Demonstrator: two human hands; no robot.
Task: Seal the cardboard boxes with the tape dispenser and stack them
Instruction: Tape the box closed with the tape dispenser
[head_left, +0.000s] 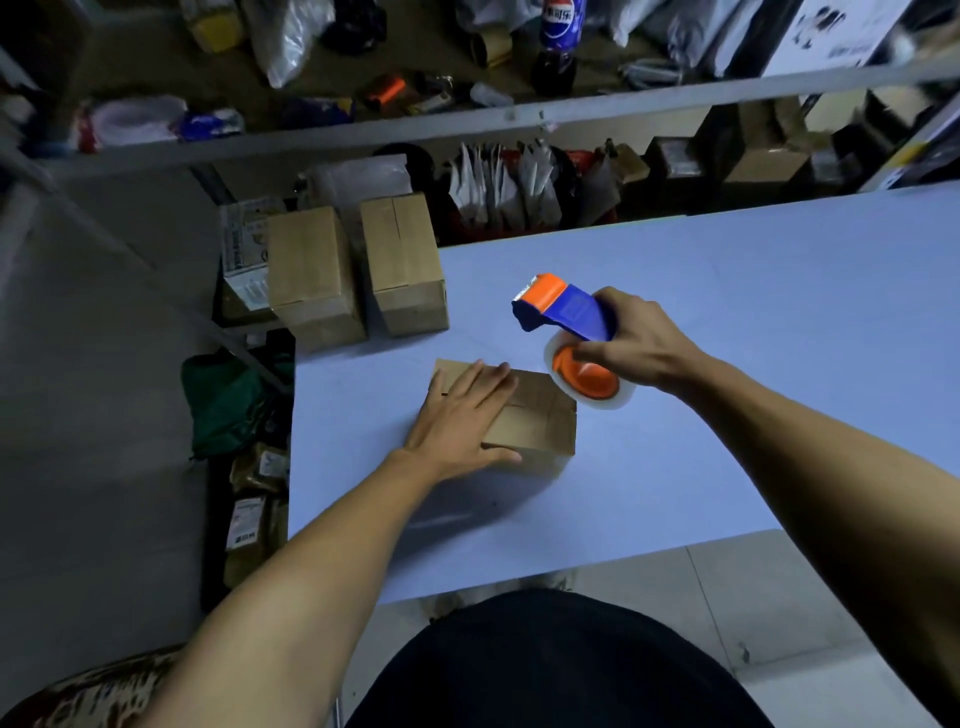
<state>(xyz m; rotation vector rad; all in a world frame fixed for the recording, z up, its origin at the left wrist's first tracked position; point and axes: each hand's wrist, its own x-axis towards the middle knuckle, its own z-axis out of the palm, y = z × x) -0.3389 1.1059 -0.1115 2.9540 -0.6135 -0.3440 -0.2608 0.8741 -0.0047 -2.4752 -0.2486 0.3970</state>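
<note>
A small cardboard box (535, 421) lies on the pale blue table (727, 364), its top flaps closed. My left hand (462, 415) rests flat on its lid, fingers straight and thumb against the near side. My right hand (634, 340) grips the handle of a blue and orange tape dispenser (566, 317) with a clear tape roll (582, 382), held in the air just right of and above the box. Two more cardboard boxes (311, 275) (402, 270) stand side by side at the table's far left corner.
A metal shelf rail (467, 127) crosses behind the table, with bags, a cola bottle (558, 41) and packages on the floor beyond. Parcels and a green bag (228, 400) crowd the gap left of the table. More cardboard boxes (753, 156) sit at the back right.
</note>
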